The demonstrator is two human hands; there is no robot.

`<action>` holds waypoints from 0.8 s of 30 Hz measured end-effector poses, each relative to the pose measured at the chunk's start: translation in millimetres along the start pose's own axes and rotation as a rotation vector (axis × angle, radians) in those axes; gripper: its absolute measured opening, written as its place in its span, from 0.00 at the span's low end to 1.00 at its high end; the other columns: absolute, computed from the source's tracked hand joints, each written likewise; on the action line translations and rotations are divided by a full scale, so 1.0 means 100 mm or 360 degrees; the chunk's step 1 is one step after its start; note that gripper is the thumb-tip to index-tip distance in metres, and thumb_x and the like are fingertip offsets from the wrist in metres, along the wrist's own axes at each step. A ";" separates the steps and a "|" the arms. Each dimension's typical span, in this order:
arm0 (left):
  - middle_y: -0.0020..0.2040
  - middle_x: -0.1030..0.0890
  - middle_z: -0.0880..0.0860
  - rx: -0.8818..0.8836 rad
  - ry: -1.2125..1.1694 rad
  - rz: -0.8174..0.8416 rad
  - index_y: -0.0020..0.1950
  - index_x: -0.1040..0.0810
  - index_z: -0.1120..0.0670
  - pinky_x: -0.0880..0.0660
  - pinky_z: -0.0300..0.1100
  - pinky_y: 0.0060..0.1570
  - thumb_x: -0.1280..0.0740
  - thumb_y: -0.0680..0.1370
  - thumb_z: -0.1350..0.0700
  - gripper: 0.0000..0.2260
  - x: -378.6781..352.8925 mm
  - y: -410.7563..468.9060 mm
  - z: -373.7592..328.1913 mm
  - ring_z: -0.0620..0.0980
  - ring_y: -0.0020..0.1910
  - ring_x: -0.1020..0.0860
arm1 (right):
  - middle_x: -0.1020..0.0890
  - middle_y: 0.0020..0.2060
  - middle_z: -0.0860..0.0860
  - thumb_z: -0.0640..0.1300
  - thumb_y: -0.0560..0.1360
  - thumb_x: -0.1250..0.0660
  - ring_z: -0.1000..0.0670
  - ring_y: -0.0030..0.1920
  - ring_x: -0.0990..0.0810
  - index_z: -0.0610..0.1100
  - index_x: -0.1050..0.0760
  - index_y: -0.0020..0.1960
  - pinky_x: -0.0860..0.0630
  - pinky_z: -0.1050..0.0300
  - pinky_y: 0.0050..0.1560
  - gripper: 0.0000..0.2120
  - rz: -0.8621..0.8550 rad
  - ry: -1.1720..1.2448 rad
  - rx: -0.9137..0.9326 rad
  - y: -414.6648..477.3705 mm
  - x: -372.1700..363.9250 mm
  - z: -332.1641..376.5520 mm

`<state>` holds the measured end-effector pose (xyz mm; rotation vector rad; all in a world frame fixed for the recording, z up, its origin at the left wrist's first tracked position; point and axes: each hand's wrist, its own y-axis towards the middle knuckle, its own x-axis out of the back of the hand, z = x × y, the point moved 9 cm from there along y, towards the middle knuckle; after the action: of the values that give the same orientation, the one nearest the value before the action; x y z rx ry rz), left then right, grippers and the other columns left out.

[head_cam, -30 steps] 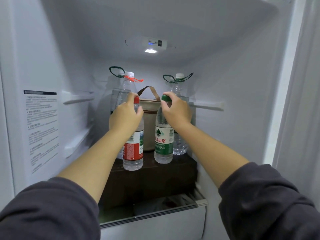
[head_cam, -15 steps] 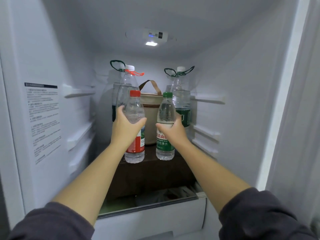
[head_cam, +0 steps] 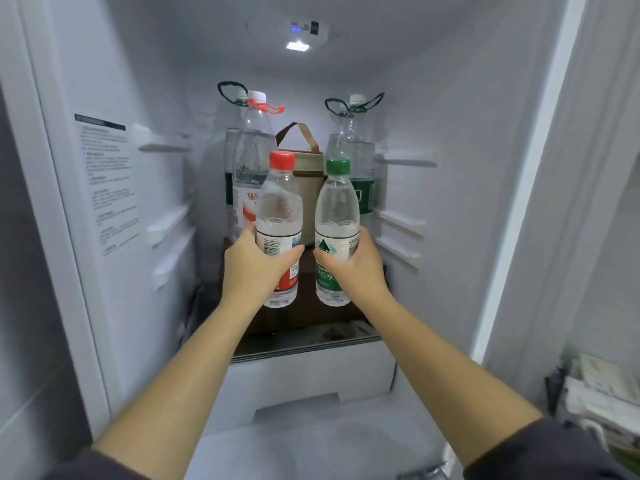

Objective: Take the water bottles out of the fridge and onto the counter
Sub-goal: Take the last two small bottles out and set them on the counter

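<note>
Water bottles: clear, red and green caps.

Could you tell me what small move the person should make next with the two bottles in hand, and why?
Probably draw both hands straight back out of the fridge. The left hand is wrapped around the red-capped bottle and the right hand around the green-capped bottle; both look lifted off the dark shelf, upright, so nothing seems to block carrying them to the counter.
</note>
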<state>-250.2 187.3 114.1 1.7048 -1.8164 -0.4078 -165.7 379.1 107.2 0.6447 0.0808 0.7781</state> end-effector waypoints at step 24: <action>0.44 0.22 0.26 0.0576 -0.0071 0.0266 0.49 0.29 0.38 0.29 0.25 0.35 0.20 0.65 0.52 0.22 -0.31 -2.04 1.61 0.25 0.44 0.23 | 0.18 0.47 0.58 0.42 0.67 0.21 0.64 0.47 0.19 0.54 0.30 0.56 0.23 0.69 0.41 0.24 0.0167 -0.0055 -0.0574 -1.89 -0.08 -1.77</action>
<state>-188.0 163.2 -139.1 1.7661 -2.1473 -0.0470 -105.9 363.5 -143.7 0.3215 -0.1243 0.8564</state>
